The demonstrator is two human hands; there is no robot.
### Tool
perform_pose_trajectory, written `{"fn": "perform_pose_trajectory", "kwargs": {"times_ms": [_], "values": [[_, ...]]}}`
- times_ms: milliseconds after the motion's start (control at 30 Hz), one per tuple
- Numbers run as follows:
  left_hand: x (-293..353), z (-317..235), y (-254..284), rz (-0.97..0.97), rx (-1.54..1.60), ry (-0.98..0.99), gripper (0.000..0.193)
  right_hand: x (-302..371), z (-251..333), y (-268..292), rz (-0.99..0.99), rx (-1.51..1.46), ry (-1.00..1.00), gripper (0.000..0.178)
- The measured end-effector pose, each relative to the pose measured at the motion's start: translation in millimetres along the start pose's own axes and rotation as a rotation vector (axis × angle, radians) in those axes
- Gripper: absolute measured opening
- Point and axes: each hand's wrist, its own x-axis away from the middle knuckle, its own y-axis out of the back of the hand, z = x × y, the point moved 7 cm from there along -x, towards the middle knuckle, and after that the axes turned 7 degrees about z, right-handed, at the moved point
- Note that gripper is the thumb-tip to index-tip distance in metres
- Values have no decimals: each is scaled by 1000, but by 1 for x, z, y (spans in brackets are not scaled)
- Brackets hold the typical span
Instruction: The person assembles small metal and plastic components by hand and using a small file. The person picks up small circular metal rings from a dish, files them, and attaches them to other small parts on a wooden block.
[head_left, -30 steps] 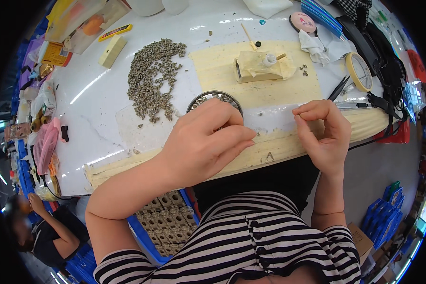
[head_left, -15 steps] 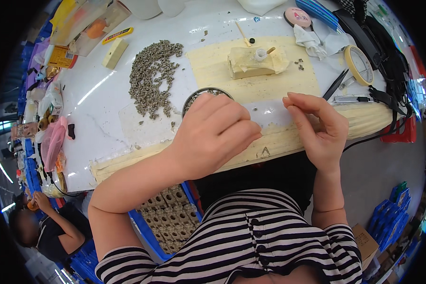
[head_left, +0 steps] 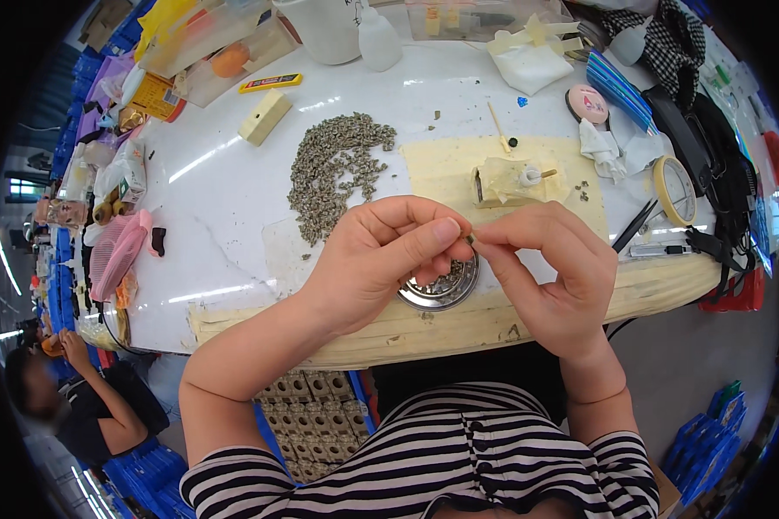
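Left hand (head_left: 381,259): fingers curling inward, thumb and forefinger pinching a tiny dark metal part (head_left: 470,238), too small to tell its shape. Right hand (head_left: 550,268): fingers bending, thumb and forefinger tips meeting the same part from the other side, so both hands are gripping it between them, raised above the table edge.

Round shallow metal dish (head_left: 446,285): lying directly beneath the fingertips, partly hidden by both hands, holding small grey pieces.

Heap of small grey-brown metal pieces (head_left: 333,169): spreading loosely just beyond the left hand, granular in texture.

Pale yellow taped block with a white spool (head_left: 511,182): sitting beyond the right hand on a yellowish mat (head_left: 433,164).

White glossy round table (head_left: 216,216): carrying everything, its near rim wrapped in yellowed tape.
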Motion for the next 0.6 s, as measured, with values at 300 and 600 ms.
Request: {"fn": "perform_pose_trajectory", "kwargs": {"times_ms": [300,600], "values": [[5,-3,1,4,-236,-40,16,3,1,-11,18,93,75,19],[12,-8,-5,39,-280,-130,18,4,-1,-10,23,26,51,19]]}}
